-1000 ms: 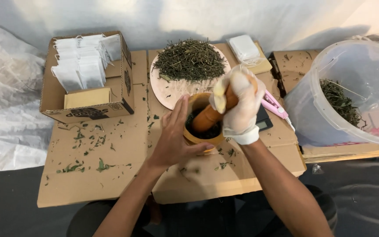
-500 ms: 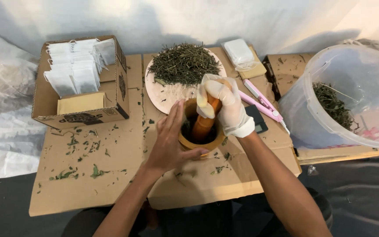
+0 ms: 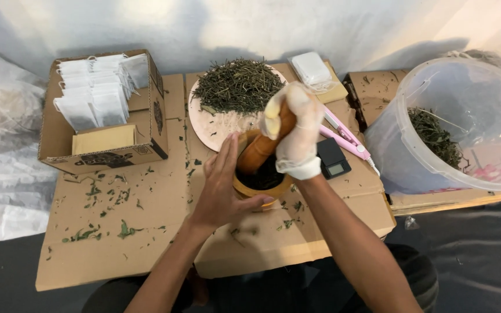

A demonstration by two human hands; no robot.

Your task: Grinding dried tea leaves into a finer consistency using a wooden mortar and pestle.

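A wooden mortar (image 3: 266, 189) with dark crushed leaves inside stands mid-table on flattened cardboard (image 3: 146, 232). My right hand (image 3: 294, 130), in a thin white glove, is closed round the top of a wooden pestle (image 3: 260, 149) that leans into the bowl. My bare left hand (image 3: 222, 186) cups the mortar's left side, fingers apart and thumb under the rim. Behind them a round pinkish plate (image 3: 215, 128) carries a heap of dried green leaves (image 3: 238, 84).
An open cardboard box (image 3: 111, 148) with white sachets sits back left. A clear plastic bucket (image 3: 465, 116) holding dried herbs stands at the right. A pink sealer tool (image 3: 346, 138), a small black scale (image 3: 333, 159) and a white packet (image 3: 312, 69) lie behind the mortar. Leaf bits litter the cardboard.
My right hand has tilted the pestle's top back to the right in the mortar. The left hand keeps its place on the mortar. The view has shifted slightly.
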